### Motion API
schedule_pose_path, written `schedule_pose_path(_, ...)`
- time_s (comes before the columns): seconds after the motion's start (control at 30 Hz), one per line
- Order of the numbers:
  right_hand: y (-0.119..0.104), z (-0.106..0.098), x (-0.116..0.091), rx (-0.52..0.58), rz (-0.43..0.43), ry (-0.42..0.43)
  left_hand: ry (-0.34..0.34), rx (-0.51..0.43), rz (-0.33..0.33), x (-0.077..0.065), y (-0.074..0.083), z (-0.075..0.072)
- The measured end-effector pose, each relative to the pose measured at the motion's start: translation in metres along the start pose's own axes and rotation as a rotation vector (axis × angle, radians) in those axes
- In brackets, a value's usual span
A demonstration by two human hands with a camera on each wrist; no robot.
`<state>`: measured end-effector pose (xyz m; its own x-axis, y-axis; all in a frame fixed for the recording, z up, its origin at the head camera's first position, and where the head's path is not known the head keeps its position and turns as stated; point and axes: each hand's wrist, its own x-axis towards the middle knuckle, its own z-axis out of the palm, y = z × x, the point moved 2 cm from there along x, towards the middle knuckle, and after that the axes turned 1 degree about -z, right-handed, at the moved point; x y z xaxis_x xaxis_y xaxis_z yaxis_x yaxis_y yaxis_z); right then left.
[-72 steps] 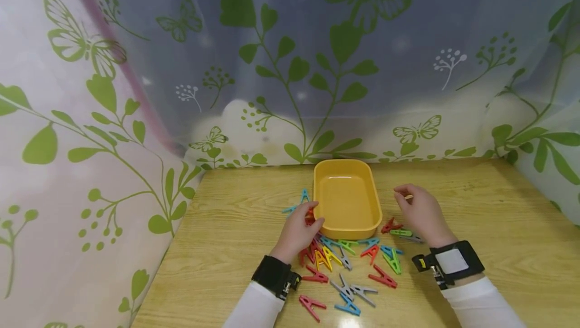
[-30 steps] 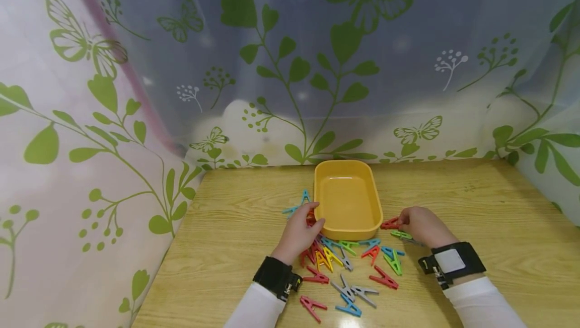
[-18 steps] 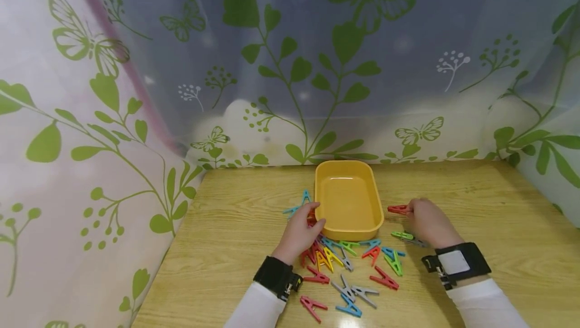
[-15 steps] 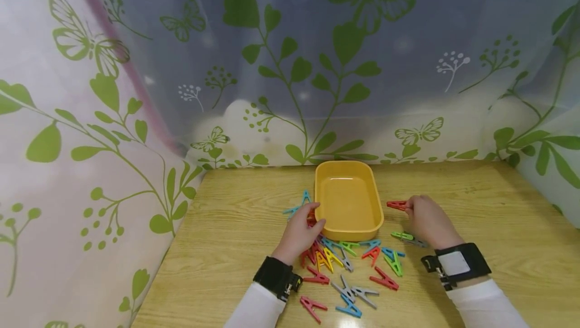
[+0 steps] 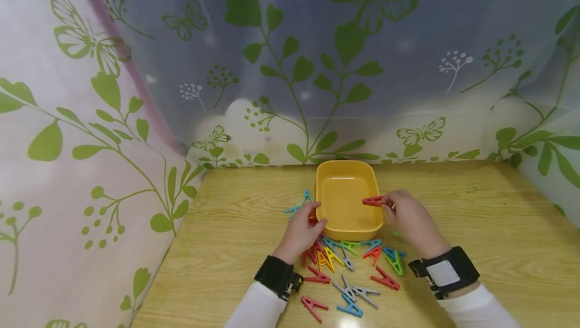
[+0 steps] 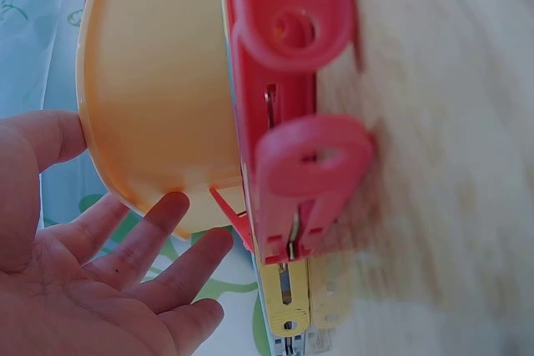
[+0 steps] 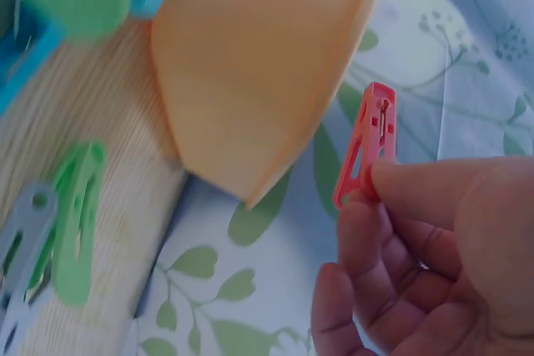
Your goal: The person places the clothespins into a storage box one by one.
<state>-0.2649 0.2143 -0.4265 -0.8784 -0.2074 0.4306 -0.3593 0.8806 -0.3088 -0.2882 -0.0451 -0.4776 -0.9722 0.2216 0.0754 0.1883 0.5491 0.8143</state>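
Note:
My right hand (image 5: 414, 220) pinches a red clothespin (image 5: 373, 201) between thumb and fingers, over the right rim of a yellow plastic tub (image 5: 346, 205). In the right wrist view this clothespin (image 7: 370, 143) stands out above the fingertips, past the tub's edge. The inside of the tub shows bare. My left hand (image 5: 299, 232) rests against the tub's left side with fingers extended. The left wrist view shows its thumb at the rim and the other fingertips close by the tub's outer wall (image 6: 167, 81). Red clothespins (image 6: 313, 172) lie beside that wall, partly hidden by the hand in the head view.
Several clothespins in red, blue, green, yellow and grey lie on the wooden table (image 5: 235, 227) in front of the tub. A blue clothespin (image 5: 307, 197) lies left of it. A green clothespin (image 7: 77, 223) and a grey one lie near my right hand. A patterned curtain (image 5: 290, 91) hangs behind.
My right hand took hold of the red clothespin right of the tub, lifted it, and has moved left with it over the tub's rim. The left hand stays in place.

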Motion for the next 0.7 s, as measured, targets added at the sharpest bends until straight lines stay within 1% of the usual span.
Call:
schedule_pose_path(0.13,-0.009,0.008,0.000,0.017,-0.034,-0.013,-0.002,0.006,-0.005,-0.001,0.001,-0.001)
schedule_pose_path(0.3,-0.014,0.016,-0.001,0.017,-0.041,-0.039,-0.001,0.017,-0.007,-0.001,0.001,-0.001)
schedule_pose_path(0.47,-0.015,0.024,-0.002,0.013,-0.060,-0.054,-0.003,0.012,-0.024,-0.001,0.002,-0.001)
schedule_pose_path(0.7,-0.013,0.032,-0.002,-0.007,-0.081,-0.052,-0.004,0.022,-0.007,-0.001,0.000,-0.001)
